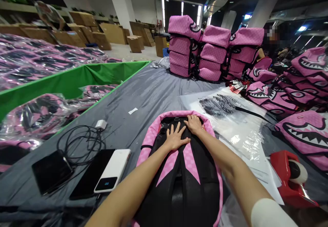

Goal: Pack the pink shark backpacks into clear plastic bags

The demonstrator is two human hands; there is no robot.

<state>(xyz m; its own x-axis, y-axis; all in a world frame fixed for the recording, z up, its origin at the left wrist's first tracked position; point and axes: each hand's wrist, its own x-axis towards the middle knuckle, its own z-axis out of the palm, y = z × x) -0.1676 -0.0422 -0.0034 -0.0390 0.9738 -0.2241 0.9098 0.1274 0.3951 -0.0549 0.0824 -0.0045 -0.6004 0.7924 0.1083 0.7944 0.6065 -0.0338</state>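
Note:
A pink and black backpack (179, 172) lies back side up on the grey table cover in front of me, with its top pointing away. My left hand (176, 136) lies flat on the upper back panel with its fingers spread. Beside it, my right hand (194, 123) presses on the top of the pack near the handle, fingers bent down onto the fabric. Neither hand holds anything. Both forearms stretch out over the pack.
Clear plastic bags (230, 124) lie to the right, and a red tape dispenser (292, 179) sits at the right edge. A white power bank (112, 170), dark tablets (51, 170) and a cable (79, 141) lie to the left. Stacked pink backpacks (215, 49) stand behind. A green bin (77, 80) holds bagged packs.

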